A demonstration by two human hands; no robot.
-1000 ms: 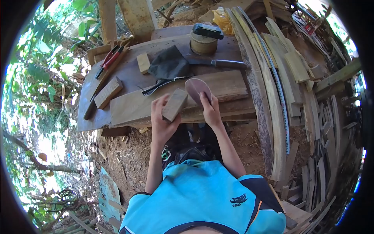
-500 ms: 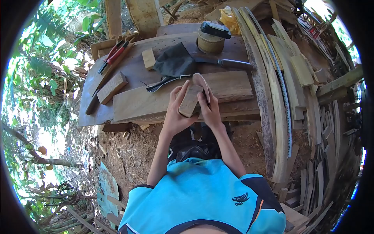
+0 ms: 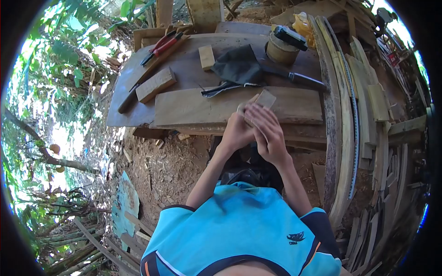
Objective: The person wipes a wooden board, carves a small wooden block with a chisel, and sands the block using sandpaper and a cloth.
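Note:
A small wooden block (image 3: 266, 98) pokes out past my fingers, above the front edge of the workbench. My left hand (image 3: 238, 129) is wrapped round the block from the left. Over its top lies my right hand (image 3: 269, 134), fingers together and a little smeared by motion. The thin, bent sheet of sandpaper that the right hand held is now mostly hidden under the palm and fingers. Just beyond the hands, a thick plank (image 3: 198, 108) lies along the bench, with a dark cloth (image 3: 237, 66) behind it.
On the workbench (image 3: 133, 83) lie red-handled pliers (image 3: 165, 43), two wood blocks (image 3: 156, 85) (image 3: 206, 57) and a knife (image 3: 306, 80). A round container (image 3: 281, 49) bears a dark case (image 3: 291, 37). Long boards (image 3: 334, 115) flank the right side; wood shavings (image 3: 170, 161) cover the ground.
My right hand has turned from holding the sheet upright beside the block to lying over the block. The block has tilted to the right. The bench has shifted right in view.

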